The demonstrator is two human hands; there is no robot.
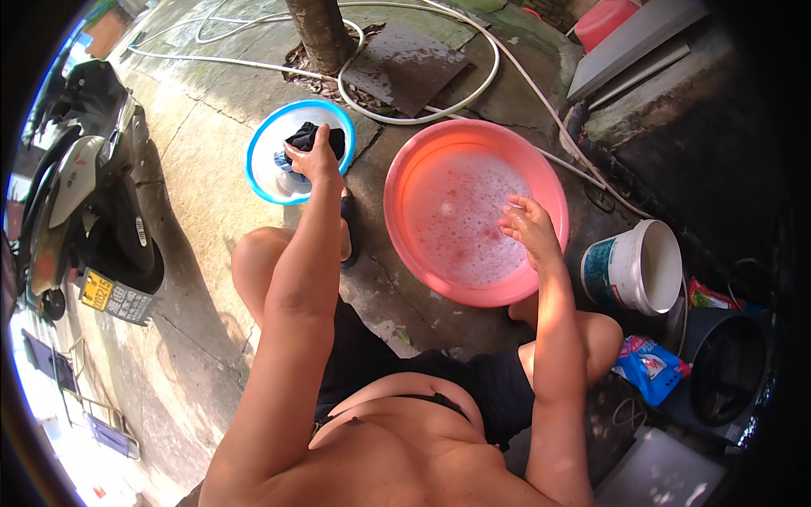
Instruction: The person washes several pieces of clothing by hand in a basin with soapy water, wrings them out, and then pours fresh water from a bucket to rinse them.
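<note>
My left hand (pixel 314 157) is over a white basin with a blue rim (pixel 255 180), at a bundle of black cloth (pixel 303 137). Black fabric shows between the thumb and a finger, but the other fingers are hidden, so I cannot tell whether they grip it. A bit of blue cloth (pixel 282 162) lies beside the bundle. Over the right side of a large pink tub (pixel 405 269) my right hand (pixel 530 227) hovers, wet, its fingers loosely bent and apart with nothing in them. Foamy, sudsy water (pixel 462 215) fills the tub.
A white bucket (pixel 611 269) leans at the tub's right, near a blue detergent bag (pixel 652 369) and a dark basin (pixel 728 367). A pale hose (pixel 437 118) loops around a tree trunk (pixel 321 35). A motor scooter (pixel 95 177) stands at left.
</note>
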